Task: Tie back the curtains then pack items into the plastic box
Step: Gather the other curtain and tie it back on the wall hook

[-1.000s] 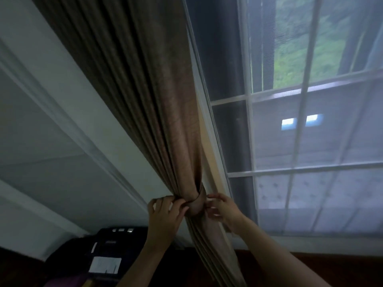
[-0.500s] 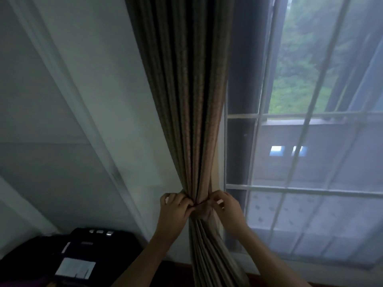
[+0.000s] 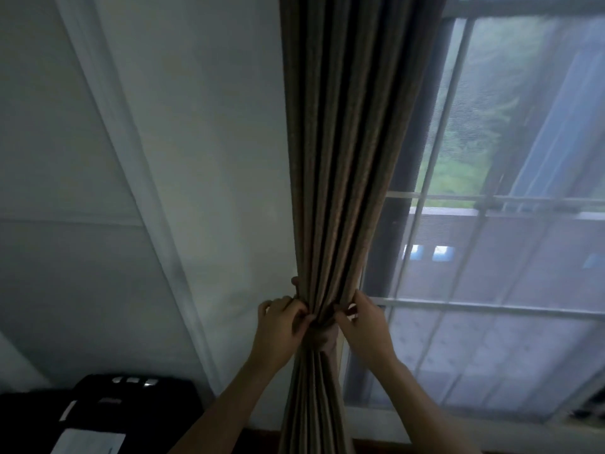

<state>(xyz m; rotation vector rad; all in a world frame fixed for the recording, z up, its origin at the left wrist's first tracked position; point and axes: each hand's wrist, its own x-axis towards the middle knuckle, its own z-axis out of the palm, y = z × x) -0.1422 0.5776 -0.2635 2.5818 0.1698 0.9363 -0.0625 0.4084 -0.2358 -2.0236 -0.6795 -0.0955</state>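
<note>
A brown pleated curtain (image 3: pixel 340 152) hangs gathered into a narrow bundle at the left edge of the window. A band of the same brown cloth, the tie-back (image 3: pixel 322 335), wraps the bundle at its waist. My left hand (image 3: pixel 281 326) pinches the tie-back and curtain folds from the left side. From the right, my right hand (image 3: pixel 363 322) grips the same band with curled fingers. The two hands face each other across the bundle. The plastic box is not in view.
A white wall (image 3: pixel 196 158) with a raised moulding strip lies left of the curtain. The barred window (image 3: pixel 491 224) with a mesh screen fills the right side. A black device (image 3: pixel 108 407) with a white label sits at the lower left, below a dark wooden sill.
The view has tilted so the curtain now hangs upright. Both hands stayed on the tie-back and drew closer together around the bundle.
</note>
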